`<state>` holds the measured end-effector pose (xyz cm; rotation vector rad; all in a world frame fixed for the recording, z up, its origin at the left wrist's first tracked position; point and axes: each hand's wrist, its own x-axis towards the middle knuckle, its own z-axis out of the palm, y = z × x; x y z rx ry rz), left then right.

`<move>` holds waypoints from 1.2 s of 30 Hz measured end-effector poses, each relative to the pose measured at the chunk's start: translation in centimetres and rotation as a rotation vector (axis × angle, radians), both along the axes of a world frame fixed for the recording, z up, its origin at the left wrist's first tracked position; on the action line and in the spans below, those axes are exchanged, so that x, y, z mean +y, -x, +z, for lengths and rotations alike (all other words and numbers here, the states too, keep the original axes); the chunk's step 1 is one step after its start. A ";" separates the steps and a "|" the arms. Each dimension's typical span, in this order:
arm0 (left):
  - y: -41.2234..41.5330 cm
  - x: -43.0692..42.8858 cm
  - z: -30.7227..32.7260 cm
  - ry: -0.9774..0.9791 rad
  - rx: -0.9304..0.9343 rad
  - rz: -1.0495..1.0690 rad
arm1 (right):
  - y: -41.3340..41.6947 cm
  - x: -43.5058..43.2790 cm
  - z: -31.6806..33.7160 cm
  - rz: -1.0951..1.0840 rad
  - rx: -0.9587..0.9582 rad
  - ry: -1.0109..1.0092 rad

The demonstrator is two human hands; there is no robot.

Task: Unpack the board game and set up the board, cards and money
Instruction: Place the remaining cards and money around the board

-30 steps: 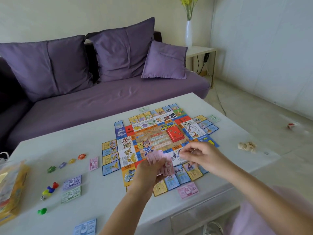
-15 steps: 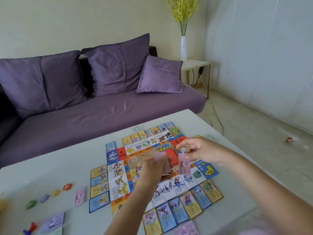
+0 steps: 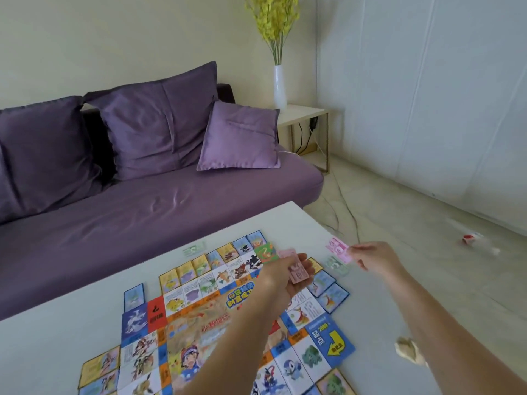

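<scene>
Purple sofa point(image 3: 171, 218) against cream wall point(image 3: 114, 38); three purple cushions point(image 3: 159, 124) upright along its back. Right of sofa: white side table point(image 3: 302, 112) carrying white vase point(image 3: 280, 86) of yellow flowers point(image 3: 273, 18), black cables point(image 3: 299, 138) beneath. Pale panelled wall point(image 3: 427, 95) at right. White coffee table point(image 3: 57, 337) in foreground. Pale marbled floor point(image 3: 399, 218). Light soft, even.

the right hand point(image 3: 373, 258) drew away from the left hand point(image 3: 281, 280), carrying one pink note point(image 3: 338, 249) in its fingers out past the far right corner of the board point(image 3: 199, 309), to just above what looked like a pale green note point(image 3: 336, 267) on the surface point(image 3: 85, 323). the left hand, gripping the pink stack point(image 3: 298, 274), shifted further out over the board.
</scene>
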<state>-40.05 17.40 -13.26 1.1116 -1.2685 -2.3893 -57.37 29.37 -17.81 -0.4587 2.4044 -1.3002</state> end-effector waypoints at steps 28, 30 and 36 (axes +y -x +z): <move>7.7 -0.2 -4.1 -0.258 0.000 -0.041 | 1.5 -1.5 -3.4 0.061 0.155 -0.223; 7.7 -0.3 -4.2 -0.270 0.003 -0.033 | 1.2 -1.8 -3.6 0.088 0.167 -0.236; 7.7 -0.9 -4.7 -0.328 0.010 -0.003 | 1.0 -2.0 -3.7 0.090 0.158 -0.241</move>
